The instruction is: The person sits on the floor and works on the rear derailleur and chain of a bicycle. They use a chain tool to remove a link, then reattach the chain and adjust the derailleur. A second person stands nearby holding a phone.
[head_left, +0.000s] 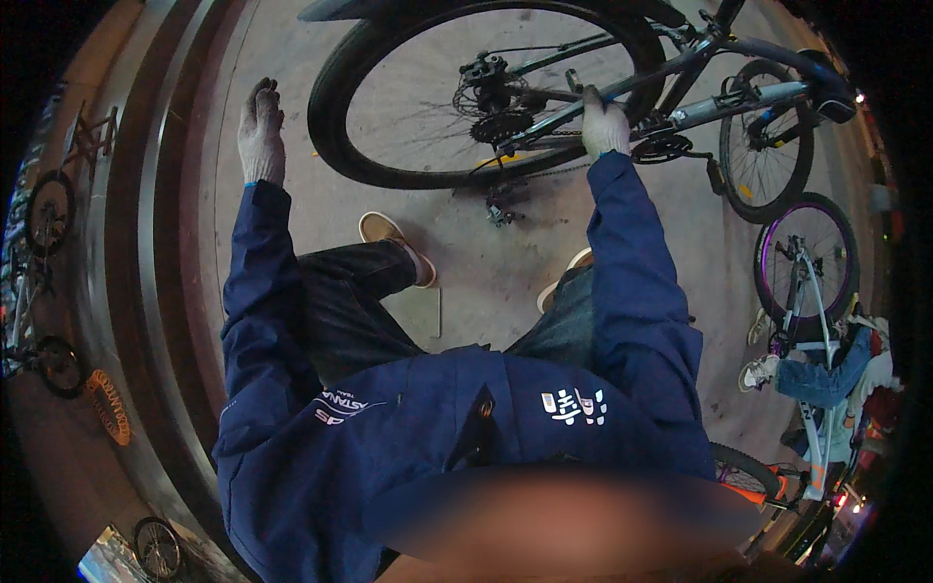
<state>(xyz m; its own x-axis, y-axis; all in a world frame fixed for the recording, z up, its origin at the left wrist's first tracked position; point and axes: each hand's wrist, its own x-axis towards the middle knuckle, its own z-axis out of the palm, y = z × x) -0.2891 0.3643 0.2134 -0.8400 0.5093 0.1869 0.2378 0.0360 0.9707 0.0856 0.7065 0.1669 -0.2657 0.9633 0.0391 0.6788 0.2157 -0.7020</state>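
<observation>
A dark bicycle [680, 58] stands tilted in front of me, its rear wheel [340, 146] with brake disc and cassette [491, 121] filling the upper middle. My right hand [604, 126], in a pale knit glove, is closed on a frame tube beside that wheel. My left hand [262, 131], gloved too, is raised just left of the tyre, fingers straight, touching nothing that I can see. Below the cassette the derailleur [498, 212] hangs by the chain. My shoes [389, 233] are on the grey floor [466, 291].
Steps [146, 291] run along my left, with more bicycles [53, 214] beyond. At right stand a wheel with a purple rim [768, 262] and a pale bicycle frame [816, 457]; a person in jeans [826, 374] sits there. An orange bike part [748, 496] shows lower right.
</observation>
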